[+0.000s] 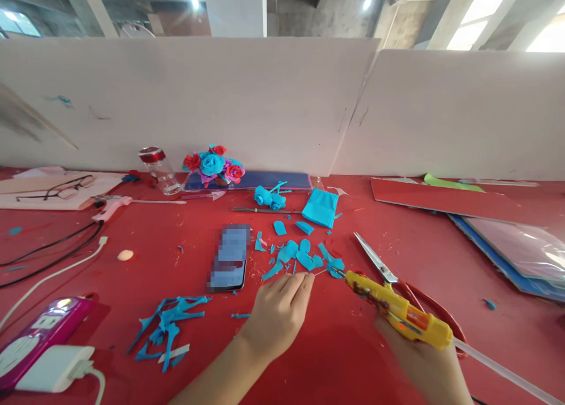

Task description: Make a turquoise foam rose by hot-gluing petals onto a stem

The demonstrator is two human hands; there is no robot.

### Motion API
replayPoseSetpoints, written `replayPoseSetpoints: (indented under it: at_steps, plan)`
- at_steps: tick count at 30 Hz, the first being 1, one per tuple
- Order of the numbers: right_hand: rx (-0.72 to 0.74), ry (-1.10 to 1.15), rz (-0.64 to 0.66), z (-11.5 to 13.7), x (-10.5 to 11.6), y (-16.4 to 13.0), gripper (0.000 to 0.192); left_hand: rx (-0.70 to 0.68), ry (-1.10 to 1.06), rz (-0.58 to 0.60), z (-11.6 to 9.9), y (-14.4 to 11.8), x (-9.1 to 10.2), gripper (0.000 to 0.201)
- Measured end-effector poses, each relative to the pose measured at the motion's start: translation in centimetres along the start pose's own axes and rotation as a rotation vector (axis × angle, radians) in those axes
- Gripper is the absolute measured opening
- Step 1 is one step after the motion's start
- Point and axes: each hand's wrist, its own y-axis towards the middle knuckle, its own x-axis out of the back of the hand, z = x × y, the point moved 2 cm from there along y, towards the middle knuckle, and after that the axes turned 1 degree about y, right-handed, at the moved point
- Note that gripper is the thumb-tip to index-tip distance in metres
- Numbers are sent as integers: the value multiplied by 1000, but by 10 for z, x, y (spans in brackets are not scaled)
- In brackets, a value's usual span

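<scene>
Glue gun (399,312), yellow with orange patches, lies in the right hand (424,358), which is closed round its grip at the lower right of the view; the nozzle points left toward the blue petals (304,256) on the red worktop (441,246). A clear glue stick (507,374) juts from its rear. Judged light and rigid, a plastic shell; the grip is the safe hold, since the nozzle end is likely hot and any fresh glue tacky. The left hand (282,311) rests on the worktop with fingers bunched, apparently pinching a thin wire (324,271) near the nozzle; the hold itself is too small to confirm. The petals are small cut pieces, judged feather-light, soft and easily creased or blown about; best taken by an edge with fingertips. Scissors (379,264) with red handles lie just behind the gun, blades open. A phone (228,258) lies left of the petals, its screen blurred. Blue offcuts (170,328) lie near the front edge. At the back stand a bouquet (214,165) of blue and red flowers, a glass jar (159,169), a pink glue gun (110,207) and spectacles (62,188). A power strip (39,334) with a white charger (55,369) sits at lower left. No brand, label or legible writing can be made out on any item.
</scene>
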Motion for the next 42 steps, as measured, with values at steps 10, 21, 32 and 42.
replayPoseSetpoints:
  at_steps: [10,21,32,42]
  plan:
    - [-39,-31,-10,1,-1,-2,13,-8,18,-4,0,3,2,23]
    - [-29,-4,-105,-6,1,-2,32,22,8,-31,0,4,3,22]
    - [3,-15,-39,5,-2,-6,22,89,-27,-51,1,10,4,20]
    - [41,-60,-40,0,-2,-4,18,102,-45,-48,1,9,5,19]
